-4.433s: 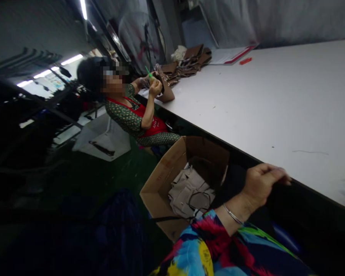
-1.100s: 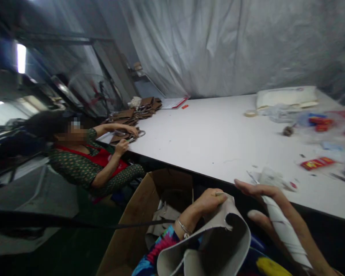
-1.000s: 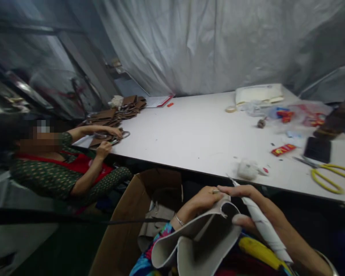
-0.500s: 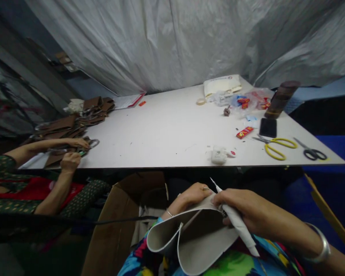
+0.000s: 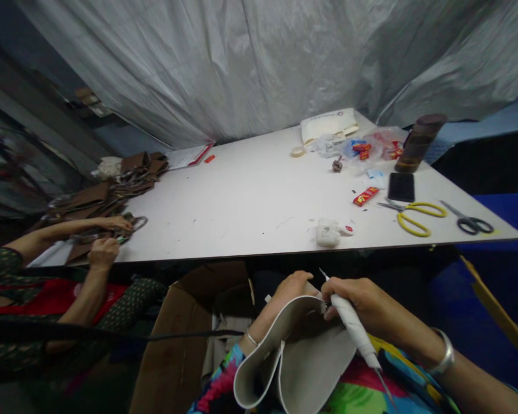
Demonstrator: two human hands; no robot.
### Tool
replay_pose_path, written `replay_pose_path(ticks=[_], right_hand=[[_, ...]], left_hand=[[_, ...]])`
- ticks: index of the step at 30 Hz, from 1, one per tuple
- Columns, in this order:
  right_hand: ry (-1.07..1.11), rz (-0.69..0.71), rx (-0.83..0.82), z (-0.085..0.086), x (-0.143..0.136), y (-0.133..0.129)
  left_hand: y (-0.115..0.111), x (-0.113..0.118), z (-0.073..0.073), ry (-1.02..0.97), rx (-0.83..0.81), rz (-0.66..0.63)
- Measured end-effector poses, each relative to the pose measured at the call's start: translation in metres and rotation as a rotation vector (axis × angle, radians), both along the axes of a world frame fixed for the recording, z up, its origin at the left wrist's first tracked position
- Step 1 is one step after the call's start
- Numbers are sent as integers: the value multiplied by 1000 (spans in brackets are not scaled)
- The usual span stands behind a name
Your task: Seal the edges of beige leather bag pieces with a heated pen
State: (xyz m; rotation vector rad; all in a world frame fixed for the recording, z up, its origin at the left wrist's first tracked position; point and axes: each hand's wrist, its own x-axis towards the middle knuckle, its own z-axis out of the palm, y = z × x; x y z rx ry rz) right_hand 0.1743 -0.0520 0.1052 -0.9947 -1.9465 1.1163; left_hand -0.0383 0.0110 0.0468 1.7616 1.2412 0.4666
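Observation:
A light grey folded piece (image 5: 315, 362), curved open toward me, lies over my lap. My left hand (image 5: 291, 293) is closed on its far edge, partly behind the piece. In my right hand (image 5: 358, 299) is a white-wrapped tool (image 5: 354, 328) with a thin metal tip pointing up and away and another thin metal end toward my lap. The fingers of my right hand also meet the edge of the grey piece, close to my left hand.
On the white table (image 5: 242, 201) lie yellow-handled scissors (image 5: 414, 217), black scissors (image 5: 468, 221), a phone (image 5: 401, 187), a bottle (image 5: 421, 142) and tape (image 5: 297, 152). A cardboard box (image 5: 172, 339) stands below. At left, another person's hands (image 5: 103, 253) work beside brown pieces (image 5: 90, 195).
The view has shifted slightly. The grey piece has tilted and its opening has changed shape. My right hand and the tool have turned a little, and more of the tool's lower metal end shows.

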Motion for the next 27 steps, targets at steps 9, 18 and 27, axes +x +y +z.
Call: replay_pose_path(ticks=[9, 18, 27], right_hand=[[17, -72, -38, -13, 1, 3], [122, -283, -49, -20, -14, -9], [193, -403, -104, -21, -15, -19]], left_hand=[[-13, -11, 39, -583, -437, -45], [-28, -11, 51, -523, -345, -137], [-22, -14, 93, -267, -176, -282]])
